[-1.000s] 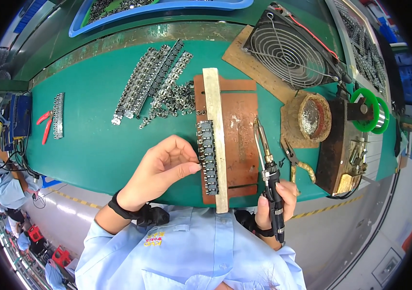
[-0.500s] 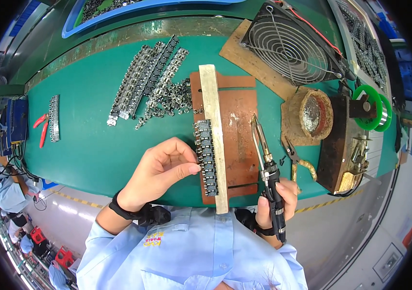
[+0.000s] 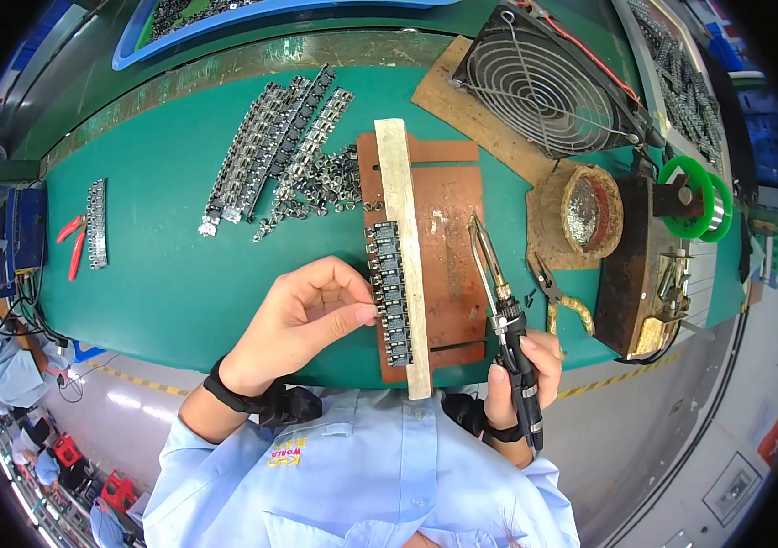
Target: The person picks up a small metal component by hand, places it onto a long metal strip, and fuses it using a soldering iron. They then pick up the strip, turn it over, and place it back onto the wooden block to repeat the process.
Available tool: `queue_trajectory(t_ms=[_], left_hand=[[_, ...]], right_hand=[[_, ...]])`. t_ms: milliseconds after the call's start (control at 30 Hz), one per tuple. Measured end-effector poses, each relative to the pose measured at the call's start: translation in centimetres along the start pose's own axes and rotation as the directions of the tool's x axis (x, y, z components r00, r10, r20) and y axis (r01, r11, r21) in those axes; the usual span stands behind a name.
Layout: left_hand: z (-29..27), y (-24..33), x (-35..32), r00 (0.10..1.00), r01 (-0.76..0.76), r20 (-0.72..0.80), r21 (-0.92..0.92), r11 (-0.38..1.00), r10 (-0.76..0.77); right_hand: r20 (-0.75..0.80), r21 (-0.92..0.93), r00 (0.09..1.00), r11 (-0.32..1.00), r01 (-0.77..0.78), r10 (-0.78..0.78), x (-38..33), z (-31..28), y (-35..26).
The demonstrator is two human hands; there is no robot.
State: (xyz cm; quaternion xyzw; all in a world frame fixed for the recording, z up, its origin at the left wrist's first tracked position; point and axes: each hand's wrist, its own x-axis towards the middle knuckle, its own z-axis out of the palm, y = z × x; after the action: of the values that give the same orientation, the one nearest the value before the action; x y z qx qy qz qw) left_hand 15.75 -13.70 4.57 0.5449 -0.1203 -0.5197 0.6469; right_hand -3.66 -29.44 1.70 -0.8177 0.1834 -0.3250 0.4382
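Observation:
My left hand (image 3: 309, 309) is closed, thumb and index finger pinched at the left edge of a row of small black components (image 3: 389, 294). Whatever the fingertips hold, if anything, is too small to make out. The row lies along a pale straight bar (image 3: 398, 183), which rests lengthwise on a reddish-brown board (image 3: 451, 239). In my right hand (image 3: 542, 365) is a black soldering iron (image 3: 514, 352) with a thin metal guide beside its barrel. Its tip points away from me, over the board's right edge and apart from the components.
Component strips (image 3: 266, 155) and a pile of small metal parts (image 3: 325, 187) lie beyond my left hand. Red-handled cutters (image 3: 77, 247) are far left. On the right are pliers (image 3: 561, 297), a round crusted pot (image 3: 590, 215), a green solder spool (image 3: 686, 199) and a fan (image 3: 540, 87).
The view has shifted slightly, and the soldering iron has tilted a little in my right hand. My left hand stays pinched at the component row.

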Motion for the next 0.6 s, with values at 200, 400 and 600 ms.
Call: queue_trajectory(t_ms=[200,400,600], left_hand=[[-0.5,-0.3,0.2,0.999,-0.028,0.04,-0.081,0.996,0.031],[-0.4,-0.3,0.2,1.0,-0.011,0.022,-0.084,0.996,0.013],[-0.3,-0.3,0.4,1.0,-0.012,0.002,-0.088,0.996,0.012]], right_hand=[[0.076,0.099,0.993,0.992,0.083,-0.091,0.4,-1.4,-0.6],[0.123,0.141,0.956,0.958,0.25,-0.268,1.2,-1.9,-1.8],[0.17,0.115,0.954,0.967,0.228,-0.246,1.2,-1.9,-2.6]])
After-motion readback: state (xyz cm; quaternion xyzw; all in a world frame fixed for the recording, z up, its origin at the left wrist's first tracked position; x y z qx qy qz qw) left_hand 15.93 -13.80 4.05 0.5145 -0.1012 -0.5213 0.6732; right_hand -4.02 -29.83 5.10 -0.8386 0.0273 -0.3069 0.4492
